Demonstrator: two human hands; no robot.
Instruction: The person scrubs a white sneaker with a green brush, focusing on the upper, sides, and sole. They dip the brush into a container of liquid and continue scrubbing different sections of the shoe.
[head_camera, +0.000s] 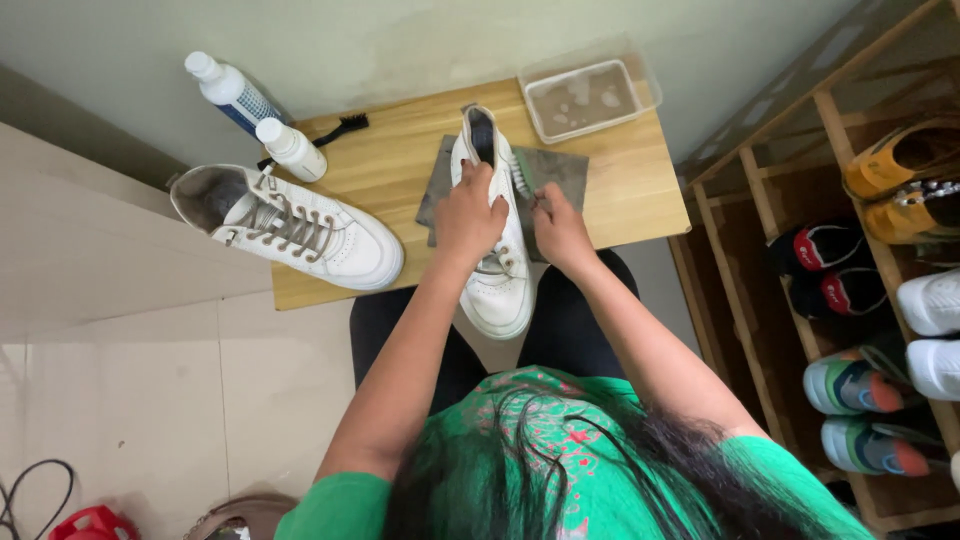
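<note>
White sneaker being scrubbed over the wooden surface.

The left hand was clamped around the sneaker at its tongue and collar, toe hanging off the near edge of the surface above a grey cloth. The right hand pinched a small brush against its side. It looked light, with a soft upper and a stiff sole, best gripped at the collar or the sole. Its mate lay to the left.

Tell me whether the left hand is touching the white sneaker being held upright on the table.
Touching. The head view shows the left hand wrapped around the upper of the white sneaker, fingers pressed on it with no gap.
</note>
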